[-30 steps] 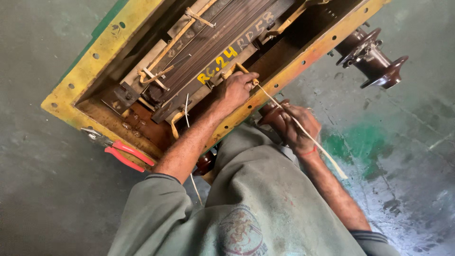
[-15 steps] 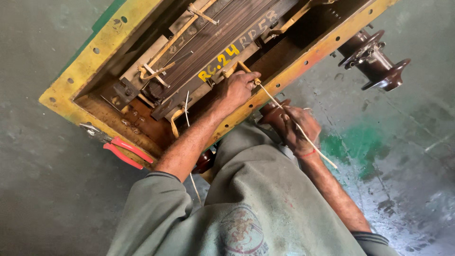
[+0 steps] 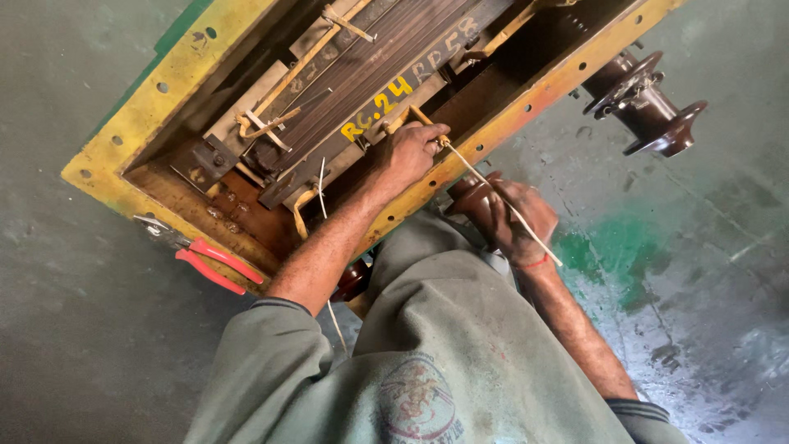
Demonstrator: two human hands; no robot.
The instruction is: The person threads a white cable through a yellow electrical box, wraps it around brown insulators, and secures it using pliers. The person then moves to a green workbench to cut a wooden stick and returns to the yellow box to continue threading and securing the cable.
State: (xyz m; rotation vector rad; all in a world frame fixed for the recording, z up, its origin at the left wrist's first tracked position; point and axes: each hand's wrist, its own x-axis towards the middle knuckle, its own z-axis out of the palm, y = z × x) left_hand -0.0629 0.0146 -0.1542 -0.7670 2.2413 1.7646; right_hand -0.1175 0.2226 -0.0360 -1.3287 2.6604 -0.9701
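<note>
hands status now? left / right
Left hand: closed, pinching the thin pale wire inside the yellow-rimmed box.
Right hand: closed around the brown insulator outside the rim.

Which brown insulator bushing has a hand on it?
The near bushing, gripped by the right hand at the tank's yellow flange; the far bushing stands untouched.

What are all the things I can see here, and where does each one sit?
tank: one, yellow rim, rusty inside, top half of the view.
core: one, dark brown plates, inside the tank.
wire: one, pale, thin, running from the left hand over the rim to the right hand.
insulators: two seen clearly, dark brown, on the tank's outer wall.
pliers: one, red handles, on the rim's lower left corner.
floor: grey, green patch at right.
left hand: pinching the wire inside the tank.
right hand: around the nearer insulator.
</note>
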